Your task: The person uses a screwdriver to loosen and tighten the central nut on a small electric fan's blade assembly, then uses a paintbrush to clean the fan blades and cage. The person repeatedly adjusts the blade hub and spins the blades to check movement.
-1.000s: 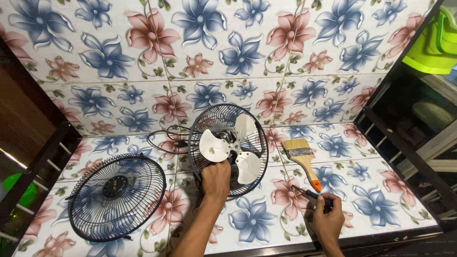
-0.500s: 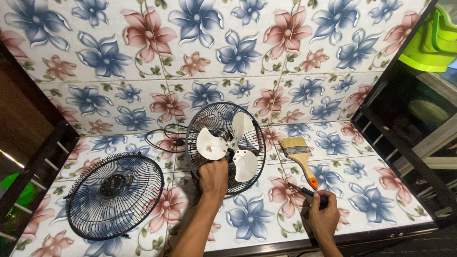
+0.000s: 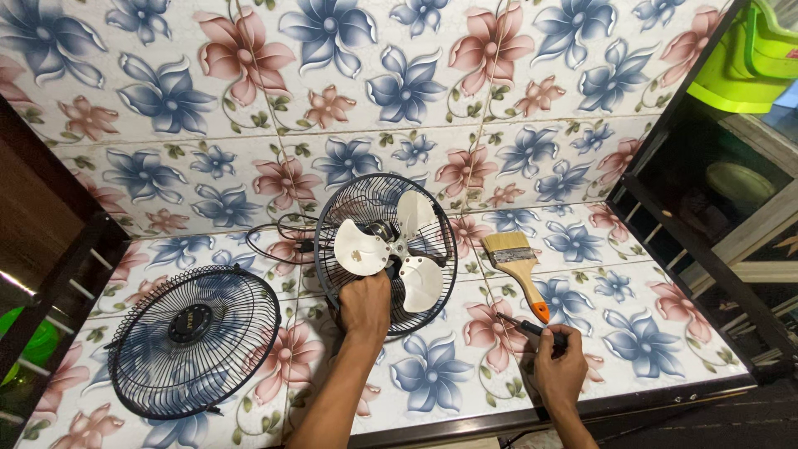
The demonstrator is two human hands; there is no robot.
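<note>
At the lower left of the frame lies one detached black wire fan guard [image 3: 194, 341], flat on the flowered tile counter [image 3: 648, 349], with a round hub cap at its middle; just right of it, above, one black cord [image 3: 278, 235] loops on the tiles against the flowered back wall; at the centre stands one fan [image 3: 386, 249], its rear wire cage upright and three white blades showing, one to the left, one up, one lower right; the left hand [image 3: 364, 303] comes up from the bottom edge and is closed around the lower rim of that cage, just under the left blade; right of the fan, near but apart from it, lies one paintbrush [image 3: 517, 264] with pale bristles, a wooden handle and an orange tip, pointing down and right; below that tip the right hand [image 3: 559, 370] is curled around one dark-handled screwdriver [image 3: 532, 327], whose thin shaft points up and left and ends just beside the cage; at the upper right corner sits one lime green plastic tub [image 3: 748, 58] on a dark shelf.
</note>
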